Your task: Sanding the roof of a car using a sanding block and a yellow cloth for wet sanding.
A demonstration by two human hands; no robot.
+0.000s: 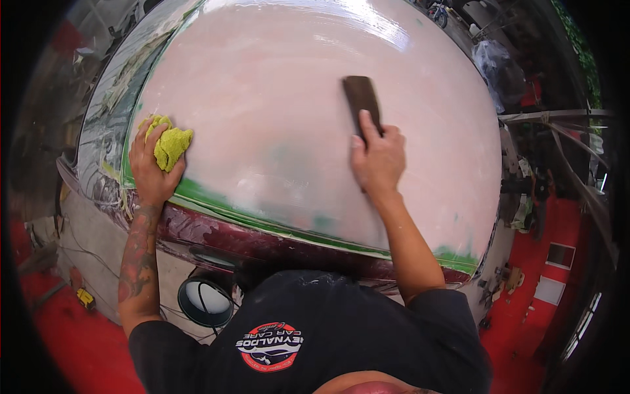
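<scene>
A broad car panel (pixel 262 98) with pale pinkish primer lies before me, wet and shiny at its far side, with green showing along the near and left edges. My right hand (pixel 380 161) is closed on a long dark sanding block (pixel 361 95), one finger stretched along it. The block rests against the panel right of the middle, and its near end is hidden under the hand. At the panel's left edge, my left hand (pixel 152 171) grips a crumpled yellow-green cloth (pixel 172 146).
Masking film (pixel 111 118) covers the glass on the left. Below the dark red car side (pixel 203 226) stands a bucket (pixel 206 299) with whitish liquid and a hose or cord. Straps (pixel 558 118) and clear plastic (pixel 492 65) hang at the right. Red flooring (pixel 79 341) shows beyond.
</scene>
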